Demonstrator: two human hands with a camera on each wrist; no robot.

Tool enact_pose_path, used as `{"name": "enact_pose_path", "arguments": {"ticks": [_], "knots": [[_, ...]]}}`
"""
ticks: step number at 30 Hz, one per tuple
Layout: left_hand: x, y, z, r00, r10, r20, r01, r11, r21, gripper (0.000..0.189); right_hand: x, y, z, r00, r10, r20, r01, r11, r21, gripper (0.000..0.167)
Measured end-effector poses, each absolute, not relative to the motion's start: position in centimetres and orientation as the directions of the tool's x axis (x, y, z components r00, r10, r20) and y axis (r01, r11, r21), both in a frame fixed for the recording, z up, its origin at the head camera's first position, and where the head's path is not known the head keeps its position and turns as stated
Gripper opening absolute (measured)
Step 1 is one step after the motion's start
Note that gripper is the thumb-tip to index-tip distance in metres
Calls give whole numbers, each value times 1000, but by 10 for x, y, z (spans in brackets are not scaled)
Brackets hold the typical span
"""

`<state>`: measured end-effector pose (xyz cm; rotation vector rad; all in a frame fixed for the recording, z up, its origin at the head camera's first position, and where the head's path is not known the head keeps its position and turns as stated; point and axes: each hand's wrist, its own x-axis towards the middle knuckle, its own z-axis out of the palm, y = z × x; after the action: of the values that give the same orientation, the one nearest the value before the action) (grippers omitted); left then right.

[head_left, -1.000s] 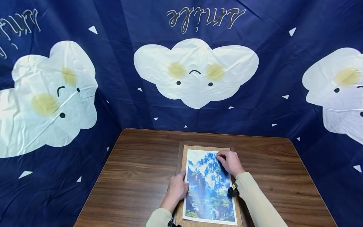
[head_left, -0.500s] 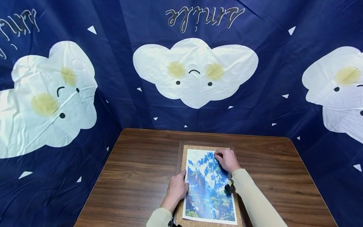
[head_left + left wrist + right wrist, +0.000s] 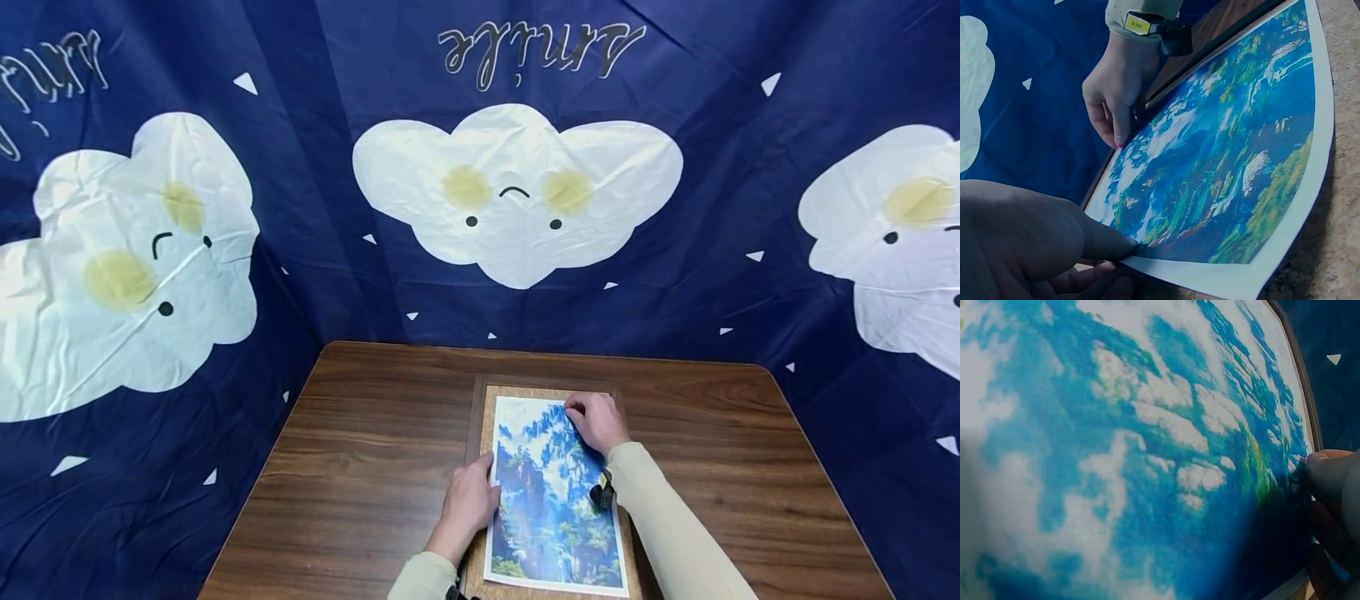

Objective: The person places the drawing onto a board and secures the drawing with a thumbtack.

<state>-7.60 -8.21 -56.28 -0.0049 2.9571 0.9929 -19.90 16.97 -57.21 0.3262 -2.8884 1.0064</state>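
A printed landscape picture (image 3: 551, 500) with a white border lies on a framed cork board (image 3: 488, 417). My left hand (image 3: 470, 500) is at the picture's left edge. In the left wrist view its thumb (image 3: 1113, 244) lies on the border, with curled fingers (image 3: 1085, 280) under it at the edge. My right hand (image 3: 597, 421) is bent over the upper part of the picture, thumb and fingertips together. In the left wrist view a tiny red thing (image 3: 1120, 146) shows at those fingertips, too small to identify. The right wrist view shows the right thumb (image 3: 1325, 469) near the top edge.
The board lies on a brown wood-grain table (image 3: 360, 467). A dark blue curtain (image 3: 315, 250) with white clouds stands behind and at both sides. The board's brown frame (image 3: 475, 425) borders the cork.
My right hand has slid a little to the left along the top of the picture. The left hand and the picture have stayed in place.
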Motion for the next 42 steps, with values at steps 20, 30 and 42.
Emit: {"name": "enact_pose_path", "arguments": {"ticks": [20, 30, 42], "knots": [[-73, -80, -562, -1000, -8, -30, -24, 793, 609, 52, -209, 164, -579, -986, -135, 102, -169, 768, -618, 7], [-74, -81, -563, -999, -17, -44, -40, 789, 613, 52, -212, 160, -579, -990, -119, 71, -138, 770, -623, 9], [-74, -80, -562, -999, -21, -37, -39, 789, 613, 52, -214, 161, -581, -990, -110, 85, -139, 762, -632, 9]]}}
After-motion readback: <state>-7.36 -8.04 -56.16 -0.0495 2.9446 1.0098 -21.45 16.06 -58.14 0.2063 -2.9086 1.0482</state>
